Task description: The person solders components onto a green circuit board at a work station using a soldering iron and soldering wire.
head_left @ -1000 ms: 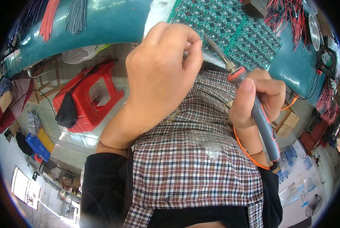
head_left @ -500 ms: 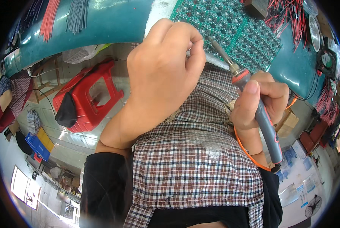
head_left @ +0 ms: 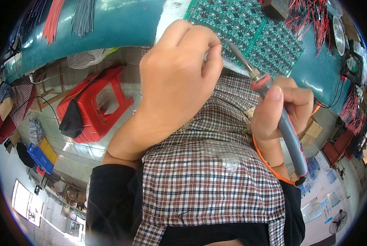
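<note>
A soldering iron is gripped in the right hand, the fingers wrapped round its grey handle and the thumb laid along the red collar; its metal tip is angled up and to the left toward the green circuit board. The board lies on the teal table, near that table's front edge, with a white pad under it. The left hand is curled into a loose fist just in front of the board, its fingertips pinched together right beside the iron's tip; what is pinched there is too small to be made out, so it cannot be told what, if anything, is held. An orange cord is seen running from the rear end of the iron, curving round below the right wrist. A checked apron or shirt is seen below the board, covering the lap. Bundles of red wires are spread on the table to the right of the board, and red and grey strips are laid to its far left. A red plastic stool stands on the floor left of the board, below the table edge.
</note>
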### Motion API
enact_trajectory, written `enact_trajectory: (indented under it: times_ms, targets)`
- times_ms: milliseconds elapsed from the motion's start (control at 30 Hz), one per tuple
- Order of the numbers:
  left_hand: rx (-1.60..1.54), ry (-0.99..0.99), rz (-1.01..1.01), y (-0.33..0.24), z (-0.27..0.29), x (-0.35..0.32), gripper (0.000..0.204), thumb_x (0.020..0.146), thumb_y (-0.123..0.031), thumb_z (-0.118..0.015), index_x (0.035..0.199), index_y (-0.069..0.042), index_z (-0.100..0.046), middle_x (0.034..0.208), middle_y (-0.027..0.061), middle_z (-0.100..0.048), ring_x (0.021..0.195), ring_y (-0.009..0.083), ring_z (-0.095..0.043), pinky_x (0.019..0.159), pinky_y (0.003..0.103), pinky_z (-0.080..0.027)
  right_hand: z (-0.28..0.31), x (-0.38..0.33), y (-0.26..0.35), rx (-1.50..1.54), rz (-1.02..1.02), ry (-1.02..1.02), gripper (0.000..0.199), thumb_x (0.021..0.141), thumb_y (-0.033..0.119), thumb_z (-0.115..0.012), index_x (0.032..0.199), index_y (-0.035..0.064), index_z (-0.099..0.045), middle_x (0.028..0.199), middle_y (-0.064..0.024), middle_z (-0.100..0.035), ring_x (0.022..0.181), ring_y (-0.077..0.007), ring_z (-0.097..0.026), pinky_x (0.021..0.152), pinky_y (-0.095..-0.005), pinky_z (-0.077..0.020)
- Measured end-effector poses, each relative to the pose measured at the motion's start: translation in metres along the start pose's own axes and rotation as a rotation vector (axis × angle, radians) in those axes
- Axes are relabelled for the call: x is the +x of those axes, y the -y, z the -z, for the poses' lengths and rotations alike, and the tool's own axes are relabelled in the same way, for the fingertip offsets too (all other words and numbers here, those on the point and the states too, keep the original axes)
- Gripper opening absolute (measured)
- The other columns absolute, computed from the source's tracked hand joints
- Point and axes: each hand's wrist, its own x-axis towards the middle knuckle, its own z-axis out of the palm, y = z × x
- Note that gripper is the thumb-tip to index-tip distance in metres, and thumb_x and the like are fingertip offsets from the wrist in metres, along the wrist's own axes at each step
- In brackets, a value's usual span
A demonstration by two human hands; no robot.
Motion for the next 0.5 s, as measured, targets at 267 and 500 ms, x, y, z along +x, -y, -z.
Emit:
enact_trajectory:
  times_ms: [267, 500]
  targets:
    - [0.012, 0.032, 0.025, 0.001, 0.015, -0.012, 0.015, 0.076, -0.005, -0.074, 0.082, -0.011, -0.062, 0.076, 0.0000, -0.058, 0.054, 0.0131, -0.061, 0.047, 0.028, -0.046, 0.012, -0.010, -0.005, 0.091, 0.122, 0.085, 0.023, 0.081, -0.004, -0.064, 0.085, 0.0026, -0.043, 0.061, -0.0059, -0.050, 0.047, -0.0100, -0.040, 0.045, -0.0257, -0.0306]
    - [-0.019, 0.031, 0.022, 0.005, 0.010, -0.017, 0.015, 0.076, -0.006, -0.075, 0.083, -0.012, -0.062, 0.077, 0.0001, -0.060, 0.056, 0.0144, -0.062, 0.047, 0.028, -0.046, 0.011, -0.012, -0.010, 0.056, 0.144, 0.135, 0.024, 0.080, -0.003, -0.068, 0.085, 0.0018, -0.044, 0.064, -0.0064, -0.054, 0.049, -0.0112, -0.046, 0.044, -0.0265, -0.0347]
